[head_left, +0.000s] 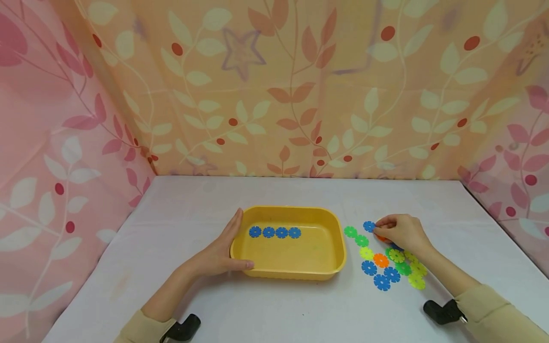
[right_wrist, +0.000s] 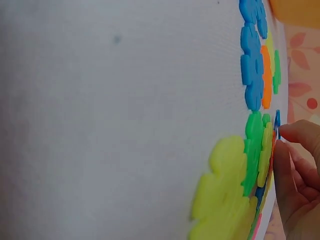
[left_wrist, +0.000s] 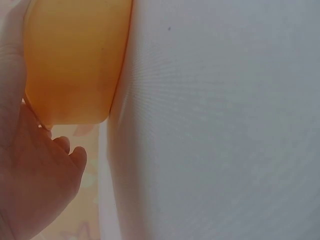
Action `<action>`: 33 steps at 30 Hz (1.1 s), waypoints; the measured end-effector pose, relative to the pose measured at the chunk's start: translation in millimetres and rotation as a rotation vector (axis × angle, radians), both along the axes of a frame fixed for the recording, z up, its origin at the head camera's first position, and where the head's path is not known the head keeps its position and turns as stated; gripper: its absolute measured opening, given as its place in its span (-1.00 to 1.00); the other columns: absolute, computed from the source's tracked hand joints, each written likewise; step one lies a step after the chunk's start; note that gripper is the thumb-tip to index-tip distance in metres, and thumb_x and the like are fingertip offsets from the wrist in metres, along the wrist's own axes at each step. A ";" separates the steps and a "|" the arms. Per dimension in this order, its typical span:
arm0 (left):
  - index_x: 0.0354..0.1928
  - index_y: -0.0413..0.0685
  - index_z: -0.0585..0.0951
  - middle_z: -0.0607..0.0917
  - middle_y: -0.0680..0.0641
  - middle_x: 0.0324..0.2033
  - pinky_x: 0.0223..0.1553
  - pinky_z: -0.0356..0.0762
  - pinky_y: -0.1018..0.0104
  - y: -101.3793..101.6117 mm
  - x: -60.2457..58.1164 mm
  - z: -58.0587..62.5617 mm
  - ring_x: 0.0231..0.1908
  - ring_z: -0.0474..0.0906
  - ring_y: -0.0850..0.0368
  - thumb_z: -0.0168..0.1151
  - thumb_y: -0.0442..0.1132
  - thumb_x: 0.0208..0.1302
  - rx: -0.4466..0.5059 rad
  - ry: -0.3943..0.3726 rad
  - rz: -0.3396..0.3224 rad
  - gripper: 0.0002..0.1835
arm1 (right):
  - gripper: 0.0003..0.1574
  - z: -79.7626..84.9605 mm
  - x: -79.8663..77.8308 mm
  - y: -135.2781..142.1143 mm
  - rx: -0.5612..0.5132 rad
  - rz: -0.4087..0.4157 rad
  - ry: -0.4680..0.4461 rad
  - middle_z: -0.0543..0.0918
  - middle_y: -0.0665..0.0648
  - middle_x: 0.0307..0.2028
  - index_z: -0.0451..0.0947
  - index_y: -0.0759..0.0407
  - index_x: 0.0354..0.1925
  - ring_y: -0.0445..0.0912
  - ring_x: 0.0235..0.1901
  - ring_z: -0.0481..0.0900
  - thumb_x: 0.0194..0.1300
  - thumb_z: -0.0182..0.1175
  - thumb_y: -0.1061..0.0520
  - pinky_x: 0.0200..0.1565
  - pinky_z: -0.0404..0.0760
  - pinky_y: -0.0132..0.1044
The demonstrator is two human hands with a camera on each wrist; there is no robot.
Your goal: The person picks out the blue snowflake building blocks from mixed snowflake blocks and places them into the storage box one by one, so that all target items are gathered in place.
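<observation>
My left hand (head_left: 218,255) grips the left end of a yellow plastic tray (head_left: 296,274), thumb over the front rim and fingers along the far-left corner. Inside the tray, several blue notched flower-shaped discs (head_left: 281,233) lie in a straight row. At the tray's right, my right hand (head_left: 403,232) pinches a blue flower-shaped disc (head_left: 369,226) between thumb and forefinger, seen edge-on in the right wrist view. Under that hand an orange disc (head_left: 381,238) is partly hidden. In the left wrist view, the left hand (left_wrist: 40,170) lies against the tray's outer wall (left_wrist: 80,60).
Loose discs are spread right of the tray: green ones (head_left: 361,241), yellow ones (head_left: 416,281), an orange one (head_left: 381,260) and several blue ones (head_left: 381,282), some overlapping. A white cloth (head_left: 274,309) covers the table. Patterned curtains (head_left: 300,95) stand behind and at both sides.
</observation>
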State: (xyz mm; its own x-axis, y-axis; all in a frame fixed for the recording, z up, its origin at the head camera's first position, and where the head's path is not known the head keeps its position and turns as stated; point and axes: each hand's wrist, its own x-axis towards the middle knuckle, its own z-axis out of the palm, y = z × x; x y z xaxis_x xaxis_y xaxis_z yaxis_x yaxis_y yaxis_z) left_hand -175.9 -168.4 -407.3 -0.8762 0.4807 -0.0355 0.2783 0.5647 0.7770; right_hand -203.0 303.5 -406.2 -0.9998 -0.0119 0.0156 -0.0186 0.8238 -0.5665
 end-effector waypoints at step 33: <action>0.51 0.30 -0.42 -0.39 0.15 0.51 0.40 -0.14 -0.16 0.7 1.0 0.5 0.50 -0.40 0.06 0.49 0.11 0.00 -0.005 0.005 0.003 0.36 | -0.69 38.6 8.0 -131.1 -0.381 0.239 -0.064 0.74 0.02 -0.40 0.71 0.17 -0.22 -0.08 -0.33 0.73 0.12 0.45 0.01 -0.21 0.67 -0.30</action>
State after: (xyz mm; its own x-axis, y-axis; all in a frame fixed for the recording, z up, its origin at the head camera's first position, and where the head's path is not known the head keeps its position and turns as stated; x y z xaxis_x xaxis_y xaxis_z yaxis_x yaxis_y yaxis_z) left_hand -174.9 -167.7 -406.8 -0.8779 0.4777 -0.0339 0.2800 0.5694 0.7729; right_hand -195.0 172.4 -367.6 -0.9688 -0.2480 0.0022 -0.1384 0.5334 -0.8345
